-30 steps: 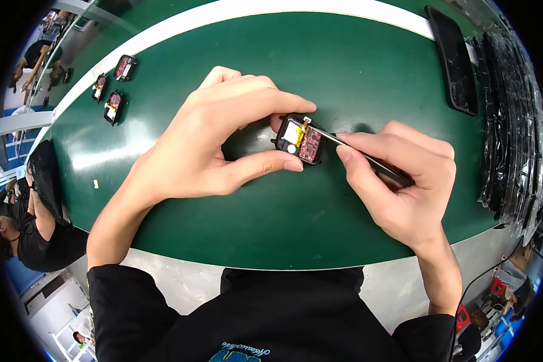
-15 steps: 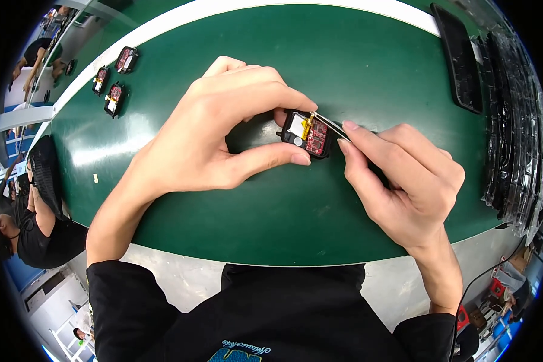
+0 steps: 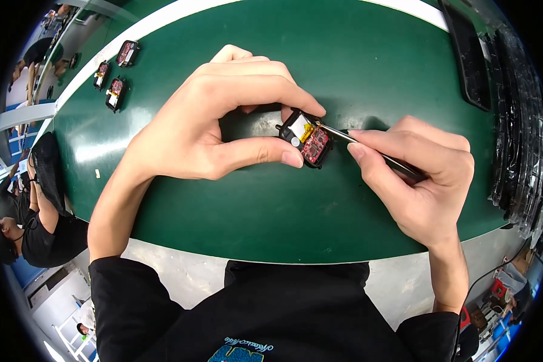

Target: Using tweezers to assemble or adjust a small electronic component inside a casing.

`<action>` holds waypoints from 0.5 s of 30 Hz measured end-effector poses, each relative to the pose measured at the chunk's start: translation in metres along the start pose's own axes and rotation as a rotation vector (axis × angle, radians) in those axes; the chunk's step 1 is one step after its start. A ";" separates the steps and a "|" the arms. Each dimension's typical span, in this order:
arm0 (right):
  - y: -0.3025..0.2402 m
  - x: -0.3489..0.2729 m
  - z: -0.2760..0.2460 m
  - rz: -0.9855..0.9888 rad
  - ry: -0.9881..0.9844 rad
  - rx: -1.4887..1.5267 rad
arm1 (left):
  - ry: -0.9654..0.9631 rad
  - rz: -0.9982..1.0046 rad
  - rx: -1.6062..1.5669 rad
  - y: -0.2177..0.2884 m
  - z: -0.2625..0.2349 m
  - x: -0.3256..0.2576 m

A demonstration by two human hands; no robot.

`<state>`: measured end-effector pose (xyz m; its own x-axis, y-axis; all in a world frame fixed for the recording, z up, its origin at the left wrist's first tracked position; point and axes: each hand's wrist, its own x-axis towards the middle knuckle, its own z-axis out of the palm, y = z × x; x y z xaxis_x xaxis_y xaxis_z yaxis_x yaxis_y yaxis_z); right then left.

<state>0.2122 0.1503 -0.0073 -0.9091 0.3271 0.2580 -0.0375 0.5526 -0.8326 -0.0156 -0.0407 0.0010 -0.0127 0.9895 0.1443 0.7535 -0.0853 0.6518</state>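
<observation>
Tweezers [image 3: 338, 133] lowered slightly, being pinched by right hand [image 3: 425, 175]; black device [image 3: 306, 139] being clasped by half-curled left hand [image 3: 205, 130].
Yellow ribbon [image 3: 308, 131]: tear being risked, should tips slip.

White glare streaks the green table [image 3: 241, 220], edges bowing.

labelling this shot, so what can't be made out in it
All in the head view:
- Underside of the device: faces away from the camera.
- Tip of the tool: too small to tell exactly what it touches.
- Left hand: some curled fingers are partly hidden behind its index finger.
- Tray: far end cut off by the upper edge.
- Wrapped stack: contents obscured by glossy wrapping.
</observation>
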 end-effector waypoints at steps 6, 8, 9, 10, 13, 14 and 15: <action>0.000 0.002 0.001 -0.029 -0.014 -0.027 | -0.002 0.014 -0.005 0.001 0.000 0.001; 0.003 0.001 0.002 -0.035 -0.013 -0.016 | 0.006 0.013 -0.017 0.002 0.002 0.003; 0.003 0.001 0.002 -0.034 -0.013 -0.017 | 0.018 0.017 -0.028 0.002 0.002 0.003; 0.002 0.001 0.002 -0.042 -0.012 -0.025 | 0.017 0.017 -0.028 0.002 0.002 0.003; 0.002 0.000 0.003 -0.062 -0.002 -0.039 | 0.008 0.063 0.014 0.003 0.002 0.002; 0.002 0.000 0.004 -0.074 0.007 -0.045 | 0.010 0.061 0.020 0.004 0.003 0.002; 0.002 0.000 0.004 -0.074 0.008 -0.045 | 0.012 0.058 0.027 0.004 0.003 0.002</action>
<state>0.2105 0.1480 -0.0109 -0.9013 0.2900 0.3218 -0.0854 0.6094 -0.7882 -0.0110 -0.0383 0.0017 0.0241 0.9814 0.1905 0.7705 -0.1396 0.6220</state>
